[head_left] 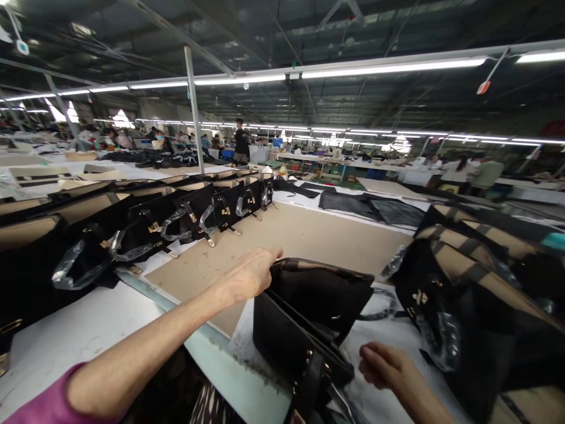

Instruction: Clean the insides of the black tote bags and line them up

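A black handbag (309, 312) with gold hardware lies open on its side on the white worktable (88, 330) in front of me. My left hand (251, 274) reaches across and grips the bag's top rim, fingers closed on the edge. My right hand (384, 365) hovers low beside the bag's near end, fingers curled, and I cannot make out anything in them. A plastic-wrapped handle (379, 306) sticks out on the bag's right side.
A row of several black handbags (176, 221) with plastic-wrapped handles stands along the left. More black-and-tan bags (477, 282) pile at the right. A brown cardboard sheet (300, 235) covers the middle. Other workers (241, 141) stand far back.
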`<action>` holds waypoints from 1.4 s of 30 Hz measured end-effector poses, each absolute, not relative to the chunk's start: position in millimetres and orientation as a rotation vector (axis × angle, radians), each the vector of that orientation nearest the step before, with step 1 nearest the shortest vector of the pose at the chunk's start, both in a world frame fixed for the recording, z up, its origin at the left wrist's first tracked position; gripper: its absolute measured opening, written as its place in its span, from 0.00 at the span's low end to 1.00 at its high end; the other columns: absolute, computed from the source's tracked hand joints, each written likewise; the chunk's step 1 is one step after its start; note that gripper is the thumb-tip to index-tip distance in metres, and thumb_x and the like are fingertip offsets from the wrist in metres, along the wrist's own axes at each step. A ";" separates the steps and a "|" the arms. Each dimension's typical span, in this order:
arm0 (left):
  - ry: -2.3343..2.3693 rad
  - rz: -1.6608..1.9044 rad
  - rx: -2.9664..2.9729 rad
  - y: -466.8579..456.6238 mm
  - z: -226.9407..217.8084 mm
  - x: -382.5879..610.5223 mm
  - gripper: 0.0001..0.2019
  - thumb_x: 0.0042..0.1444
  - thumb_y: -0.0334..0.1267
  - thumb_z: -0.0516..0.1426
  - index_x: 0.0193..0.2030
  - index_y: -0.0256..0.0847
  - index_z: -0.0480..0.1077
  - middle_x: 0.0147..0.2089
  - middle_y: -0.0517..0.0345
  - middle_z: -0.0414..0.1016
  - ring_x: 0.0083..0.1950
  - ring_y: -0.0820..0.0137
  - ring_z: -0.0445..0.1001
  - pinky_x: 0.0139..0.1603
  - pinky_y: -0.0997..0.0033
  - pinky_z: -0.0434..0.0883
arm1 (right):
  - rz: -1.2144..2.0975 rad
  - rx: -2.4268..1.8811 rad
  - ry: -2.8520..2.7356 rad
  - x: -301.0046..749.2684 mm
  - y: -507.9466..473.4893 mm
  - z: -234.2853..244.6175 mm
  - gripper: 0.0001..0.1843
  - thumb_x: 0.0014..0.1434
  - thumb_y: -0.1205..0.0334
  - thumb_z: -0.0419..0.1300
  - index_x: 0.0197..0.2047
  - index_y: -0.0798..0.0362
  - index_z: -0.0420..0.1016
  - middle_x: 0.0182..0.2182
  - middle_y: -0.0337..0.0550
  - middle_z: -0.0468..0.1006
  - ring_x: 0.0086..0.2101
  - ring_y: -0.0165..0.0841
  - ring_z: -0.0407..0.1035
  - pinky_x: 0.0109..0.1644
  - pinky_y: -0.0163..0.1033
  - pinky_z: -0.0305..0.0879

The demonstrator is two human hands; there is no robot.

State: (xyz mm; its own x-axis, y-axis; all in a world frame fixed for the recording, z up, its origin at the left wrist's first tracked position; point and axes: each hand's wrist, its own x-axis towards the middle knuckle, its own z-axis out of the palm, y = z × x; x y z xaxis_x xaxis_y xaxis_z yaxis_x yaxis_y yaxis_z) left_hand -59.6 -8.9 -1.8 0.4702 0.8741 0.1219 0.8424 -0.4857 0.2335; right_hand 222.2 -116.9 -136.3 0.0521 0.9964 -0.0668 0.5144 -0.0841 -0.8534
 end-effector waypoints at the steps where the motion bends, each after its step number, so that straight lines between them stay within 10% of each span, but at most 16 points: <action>1: 1.474 0.330 2.617 -11.3 -2.2 -54.7 0.22 0.40 0.24 0.48 0.43 0.46 0.62 0.32 0.58 0.70 0.35 0.65 0.70 0.32 0.72 0.62 | 0.887 -1.704 -1.555 233.1 -120.7 -124.7 0.17 0.54 0.48 0.48 0.25 0.51 0.67 0.21 0.42 0.72 0.25 0.35 0.69 0.28 0.35 0.65; 7: 1.123 0.401 2.735 -22.1 6.6 -35.6 0.28 0.41 0.21 0.49 0.51 0.46 0.56 0.57 0.54 0.56 0.52 0.66 0.62 0.48 0.71 0.61 | 0.142 -1.752 -1.632 264.4 -114.2 -69.9 0.25 0.49 0.48 0.54 0.49 0.49 0.61 0.49 0.45 0.65 0.48 0.41 0.59 0.53 0.46 0.52; 12: 0.972 0.346 2.774 -30.8 13.2 -25.5 0.24 0.43 0.36 0.59 0.48 0.45 0.59 0.62 0.54 0.46 0.59 0.63 0.52 0.55 0.65 0.57 | 0.355 -1.644 -1.813 262.1 -79.8 -61.7 0.27 0.52 0.54 0.52 0.55 0.48 0.54 0.48 0.45 0.66 0.48 0.39 0.59 0.51 0.45 0.54; 17: 1.122 0.298 2.891 -31.6 8.3 -5.9 0.15 0.42 0.41 0.60 0.37 0.41 0.66 0.59 0.51 0.54 0.56 0.57 0.56 0.50 0.60 0.60 | 0.370 -1.682 -1.851 249.5 -67.7 -59.1 0.15 0.52 0.54 0.51 0.43 0.49 0.63 0.35 0.41 0.71 0.38 0.37 0.64 0.42 0.41 0.58; 23: 1.048 0.429 2.713 -20.8 -0.1 -2.7 0.08 0.51 0.32 0.51 0.22 0.37 0.61 0.37 0.59 0.68 0.34 0.74 0.68 0.34 0.76 0.62 | 0.207 -1.750 -1.881 246.6 -81.0 -49.4 0.09 0.53 0.54 0.50 0.32 0.50 0.64 0.22 0.36 0.67 0.28 0.34 0.62 0.33 0.36 0.57; 34: 0.992 0.571 2.609 -16.4 1.5 -0.1 0.07 0.49 0.28 0.48 0.22 0.37 0.59 0.32 0.59 0.65 0.30 0.76 0.64 0.32 0.77 0.59 | -0.021 -1.581 -1.928 243.2 -80.8 -56.1 0.15 0.57 0.59 0.50 0.49 0.47 0.62 0.47 0.41 0.65 0.42 0.34 0.63 0.46 0.38 0.59; 42: 1.084 0.634 2.509 -12.9 0.7 2.2 0.06 0.46 0.27 0.51 0.21 0.36 0.60 0.28 0.61 0.65 0.29 0.76 0.64 0.33 0.77 0.60 | -0.008 -1.520 -1.959 237.9 -69.9 -55.8 0.12 0.56 0.58 0.52 0.44 0.50 0.66 0.40 0.42 0.69 0.41 0.34 0.63 0.45 0.38 0.59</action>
State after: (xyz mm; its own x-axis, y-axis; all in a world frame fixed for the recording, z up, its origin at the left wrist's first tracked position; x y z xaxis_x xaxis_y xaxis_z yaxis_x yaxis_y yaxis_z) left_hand 2.2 -12.9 0.7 0.6103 0.7463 0.2656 0.5974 -0.6539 0.4643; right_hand 237.9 -69.9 -55.8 -0.1164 0.8641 0.4898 0.8682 0.3280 -0.3724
